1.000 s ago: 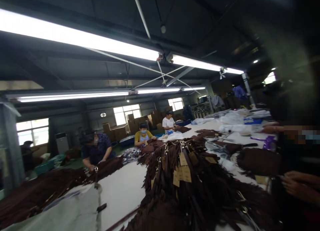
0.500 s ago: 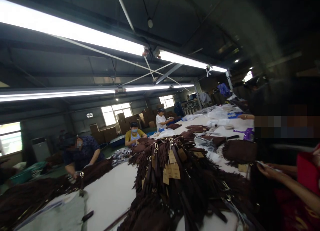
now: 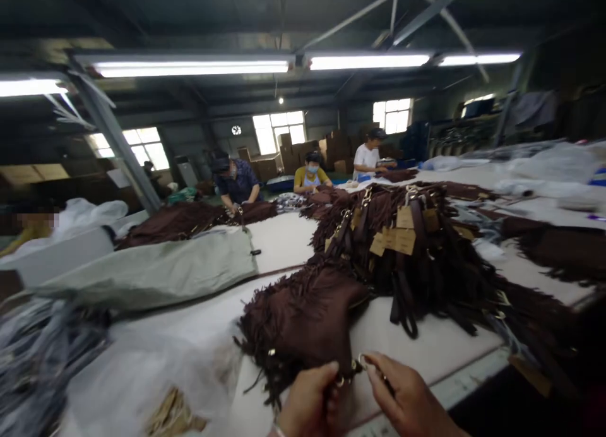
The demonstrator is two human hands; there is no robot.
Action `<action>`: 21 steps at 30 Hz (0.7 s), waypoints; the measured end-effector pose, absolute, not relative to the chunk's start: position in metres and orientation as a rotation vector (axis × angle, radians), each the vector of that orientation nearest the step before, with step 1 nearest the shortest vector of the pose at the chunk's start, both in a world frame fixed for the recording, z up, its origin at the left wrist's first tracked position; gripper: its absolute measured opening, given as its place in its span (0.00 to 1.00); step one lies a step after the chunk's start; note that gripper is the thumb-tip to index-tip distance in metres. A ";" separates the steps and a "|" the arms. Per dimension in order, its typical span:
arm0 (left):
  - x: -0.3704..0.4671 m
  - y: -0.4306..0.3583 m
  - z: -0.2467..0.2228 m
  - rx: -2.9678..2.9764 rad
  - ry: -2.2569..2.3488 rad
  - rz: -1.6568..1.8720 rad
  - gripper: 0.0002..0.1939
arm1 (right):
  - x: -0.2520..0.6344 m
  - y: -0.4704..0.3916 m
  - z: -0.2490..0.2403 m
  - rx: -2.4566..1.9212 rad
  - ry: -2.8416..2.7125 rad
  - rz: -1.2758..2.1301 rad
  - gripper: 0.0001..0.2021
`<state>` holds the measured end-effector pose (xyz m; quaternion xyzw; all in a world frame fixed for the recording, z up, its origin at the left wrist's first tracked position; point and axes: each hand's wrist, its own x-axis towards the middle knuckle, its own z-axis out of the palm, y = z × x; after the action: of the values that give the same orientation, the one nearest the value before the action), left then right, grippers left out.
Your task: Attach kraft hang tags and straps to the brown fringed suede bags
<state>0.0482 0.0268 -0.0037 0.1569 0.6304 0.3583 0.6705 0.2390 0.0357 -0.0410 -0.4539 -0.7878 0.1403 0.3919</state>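
A dark brown fringed bag [image 3: 317, 311] lies on the white table in front of me. My left hand [image 3: 312, 396] is closed on the bag's near corner, beside small gold-coloured metal fittings. Just to its right, my right hand [image 3: 402, 389] pinches a metal clasp [image 3: 362, 360], close to the bag's corner. Whether the clasp is joined to the bag's ring I cannot tell. Beyond my hands rises a large heap of similar fringed bags [image 3: 454, 279], with dark straps and tan paper tags [image 3: 398, 240] hanging over it.
Clear plastic bags [image 3: 42, 355] and crumpled tan paper [image 3: 173, 415] lie at left. A pale green cloth [image 3: 175, 266] stretches across the table [image 3: 279, 244]. Three people work on the far side, and another person is partly visible at far left. More plastic wrapping [image 3: 549, 165] lies at right.
My view has swung left and down. Both my hands have come into view at the bag's near corner. The person in red at right is out of view.
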 end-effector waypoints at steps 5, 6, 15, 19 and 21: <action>0.057 0.038 -0.006 0.428 1.156 0.790 0.15 | 0.227 0.018 -0.030 -1.039 -2.087 -0.135 0.14; 0.060 0.037 -0.003 0.436 1.147 0.807 0.14 | 0.226 0.019 -0.027 -1.024 -2.114 -0.265 0.13; 0.078 0.035 0.016 0.390 1.123 0.895 0.11 | 0.219 0.021 -0.019 -1.012 -2.176 -0.980 0.12; 0.084 0.035 0.015 0.375 1.139 0.932 0.12 | 0.217 0.024 -0.024 -1.047 -2.163 -1.028 0.13; 0.086 0.035 0.016 0.346 1.146 0.944 0.13 | 0.217 0.025 -0.027 -1.043 -2.158 -1.045 0.13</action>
<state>0.0860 0.0347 0.0159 0.1567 0.5189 0.4276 0.7234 0.2169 0.0255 -0.0269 -0.3851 -0.7968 -0.3859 0.2605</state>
